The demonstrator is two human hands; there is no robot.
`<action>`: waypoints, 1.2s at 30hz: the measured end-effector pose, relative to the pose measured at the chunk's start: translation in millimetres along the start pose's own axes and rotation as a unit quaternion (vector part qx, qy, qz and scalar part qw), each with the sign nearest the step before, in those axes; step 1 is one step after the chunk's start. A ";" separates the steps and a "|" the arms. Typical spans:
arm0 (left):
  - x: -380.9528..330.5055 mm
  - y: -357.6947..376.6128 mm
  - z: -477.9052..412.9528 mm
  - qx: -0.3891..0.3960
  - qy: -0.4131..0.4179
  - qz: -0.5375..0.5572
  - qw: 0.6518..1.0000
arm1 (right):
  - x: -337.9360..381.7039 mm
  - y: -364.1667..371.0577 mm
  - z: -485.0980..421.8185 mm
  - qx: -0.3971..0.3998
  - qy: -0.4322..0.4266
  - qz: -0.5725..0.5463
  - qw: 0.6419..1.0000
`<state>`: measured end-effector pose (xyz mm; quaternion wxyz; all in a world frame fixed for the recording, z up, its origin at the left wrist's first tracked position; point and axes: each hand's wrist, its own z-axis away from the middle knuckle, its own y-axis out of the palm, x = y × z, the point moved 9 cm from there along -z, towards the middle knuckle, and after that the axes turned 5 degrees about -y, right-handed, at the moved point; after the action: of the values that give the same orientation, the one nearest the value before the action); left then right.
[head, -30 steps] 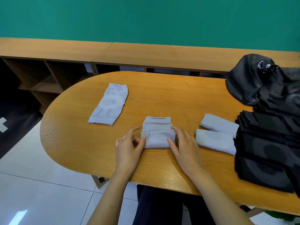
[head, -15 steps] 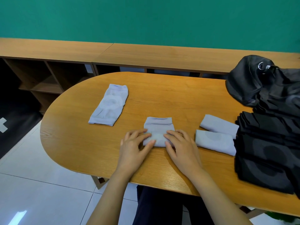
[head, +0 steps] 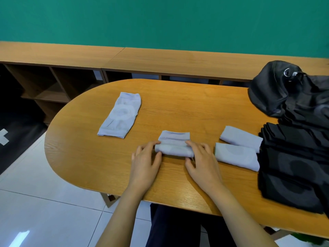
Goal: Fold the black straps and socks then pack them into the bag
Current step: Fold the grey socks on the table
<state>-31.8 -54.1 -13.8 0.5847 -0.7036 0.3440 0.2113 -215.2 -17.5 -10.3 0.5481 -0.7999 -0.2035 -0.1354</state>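
Observation:
A pale grey sock [head: 174, 146] lies folded at the middle of the wooden table [head: 178, 107]. My left hand [head: 145, 160] grips its left end and my right hand [head: 201, 160] grips its right end, fingers curled over the folded roll. Two folded grey socks [head: 238, 148] lie just to the right. One flat unfolded grey sock [head: 121, 115] lies at the left. A stack of folded black straps [head: 292, 161] sits at the right edge, and the black bag [head: 284, 90] is slumped behind it.
A long wooden bench with open shelf compartments [head: 53, 82] runs behind the table under a green wall. White tiled floor [head: 35, 202] lies below the table's rounded left end. My dark-trousered legs show under the near edge.
The sock between my hands has been folded over again into a thicker, shorter roll. Both hands shifted from pressing flat on it to holding its two ends.

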 end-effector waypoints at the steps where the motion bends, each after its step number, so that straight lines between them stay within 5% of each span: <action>1: 0.4 -1.9 0.1 -0.009 -0.004 0.008 1.000 | -1.0 -1.9 0.7 -0.007 0.010 -0.009 1.000; 11: 4.8 -12.9 3.1 -0.058 -0.014 0.068 0.996 | 1.0 -13.2 3.1 -0.076 -0.001 -0.017 0.997; 16: -3.6 -15.9 3.8 -0.090 0.032 0.007 0.995 | 18.1 -15.8 3.8 -0.103 -0.104 0.033 0.989; 28: 2.0 4.9 0.2 -0.017 0.045 -0.003 0.999 | 14.5 6.5 -0.7 -0.012 -0.108 0.028 0.994; 36: -14.0 15.0 14.4 0.048 0.092 0.070 0.992 | 12.6 -45.5 11.8 -0.073 -0.116 -0.012 0.991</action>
<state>-50.6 -38.0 -17.5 0.5672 -0.6654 0.4545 0.1699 -225.8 10.1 28.4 0.4596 -0.8453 -0.2652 -0.0632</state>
